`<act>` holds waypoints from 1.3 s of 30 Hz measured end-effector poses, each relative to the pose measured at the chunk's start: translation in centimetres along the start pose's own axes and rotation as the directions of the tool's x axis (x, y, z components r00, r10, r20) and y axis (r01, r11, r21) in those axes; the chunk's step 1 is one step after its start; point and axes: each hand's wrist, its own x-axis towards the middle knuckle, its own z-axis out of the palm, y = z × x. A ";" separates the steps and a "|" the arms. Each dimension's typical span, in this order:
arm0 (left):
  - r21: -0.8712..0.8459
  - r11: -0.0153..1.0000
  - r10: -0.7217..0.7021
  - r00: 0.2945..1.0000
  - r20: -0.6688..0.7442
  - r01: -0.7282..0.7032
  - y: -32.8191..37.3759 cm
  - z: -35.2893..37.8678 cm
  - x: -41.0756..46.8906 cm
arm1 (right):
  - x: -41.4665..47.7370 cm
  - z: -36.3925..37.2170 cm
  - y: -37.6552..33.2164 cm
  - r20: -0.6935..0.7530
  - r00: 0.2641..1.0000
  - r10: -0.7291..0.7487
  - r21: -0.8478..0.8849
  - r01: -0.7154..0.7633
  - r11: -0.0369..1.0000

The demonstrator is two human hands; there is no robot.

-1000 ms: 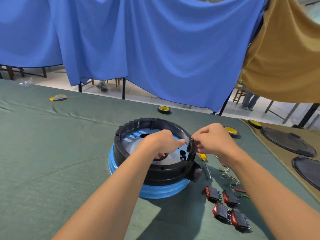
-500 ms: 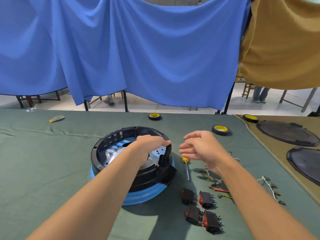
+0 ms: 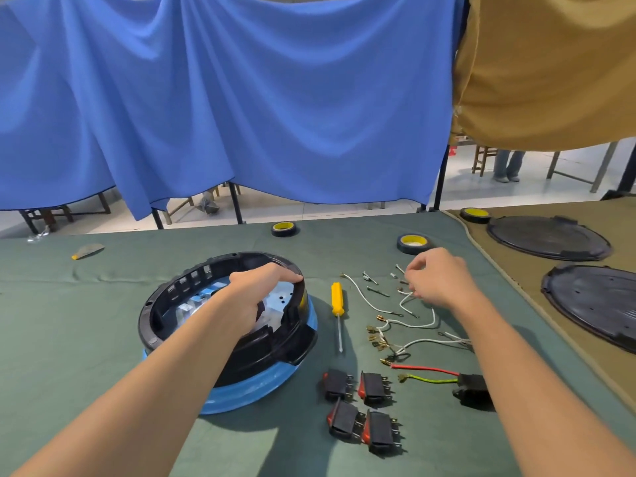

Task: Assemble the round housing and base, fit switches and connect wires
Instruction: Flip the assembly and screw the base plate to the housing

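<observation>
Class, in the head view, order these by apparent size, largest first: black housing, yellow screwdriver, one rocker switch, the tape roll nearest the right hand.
1. black housing
2. yellow screwdriver
3. rocker switch and tape roll: about alike; the switch lies nearer the camera, so unranked.

— What sort of place are you in?
— An assembly workshop. Your tabletop (image 3: 69, 339) is cloth-covered and laid out with a screwdriver (image 3: 337, 299), loose wires (image 3: 423, 368) with crimped terminals, four rocker switches (image 3: 373, 389), tape rolls (image 3: 413, 243) and a round housing (image 3: 165, 297).
— Just your own station?
— No. Blue curtains (image 3: 241, 98) and a tan one (image 3: 550, 63) hang along the far edge. More black round covers (image 3: 547, 237) lie on the neighbouring tabletop (image 3: 619, 215). Under the curtains you can see wooden chairs (image 3: 483, 160) and someone's legs (image 3: 506, 165) on a pale floor.
</observation>
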 end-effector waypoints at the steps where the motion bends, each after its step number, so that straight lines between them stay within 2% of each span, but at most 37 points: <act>1: 0.002 1.000 0.001 1.000 -0.001 -0.001 0.0 0.0 0.0 | 0.0 0.2 0.0 0.008 1.000 -0.017 -0.051 0.017 0.999; 4: 0.006 1.000 0.007 1.000 -0.005 -0.007 0.0 0.1 0.0 | 0.0 1.1 -0.5 0.065 0.993 -0.098 -0.168 0.107 0.980; 8: 0.011 1.000 -0.007 1.000 0.021 0.006 -0.1 -0.1 -0.1 | 0.0 2.3 -1.1 0.106 0.984 -0.141 -0.213 0.161 0.964; 16: 0.062 0.998 0.016 0.996 0.090 -0.022 0.2 -0.3 -0.1 | 0.5 4.9 -1.7 0.063 0.980 -0.188 -0.339 0.198 0.920; 21: 0.022 0.999 0.023 0.990 0.139 -0.026 -0.1 -0.6 0.5 | 0.8 6.4 -2.0 0.021 0.979 -0.204 -0.441 0.192 0.876; 27: -0.029 0.998 0.051 0.989 0.139 -0.047 -0.3 -0.6 0.8 | 0.7 6.5 -2.0 -0.027 0.967 -0.254 -0.482 0.210 0.851; 31: -0.102 0.992 0.089 0.984 0.156 -0.073 0.2 -1.2 0.2 | 0.2 5.7 -2.4 -0.040 0.972 -0.232 -0.369 0.201 0.907; 35: -0.219 0.974 0.122 0.953 0.279 -0.061 1.6 -2.4 -1.3 | -0.8 4.4 -2.7 0.002 0.980 -0.197 -0.050 0.197 0.979; 39: -0.387 0.917 0.238 0.906 0.351 -0.091 3.1 -3.4 -2.9 | -2.3 3.2 -4.1 -0.035 0.975 -0.221 0.161 0.223 0.961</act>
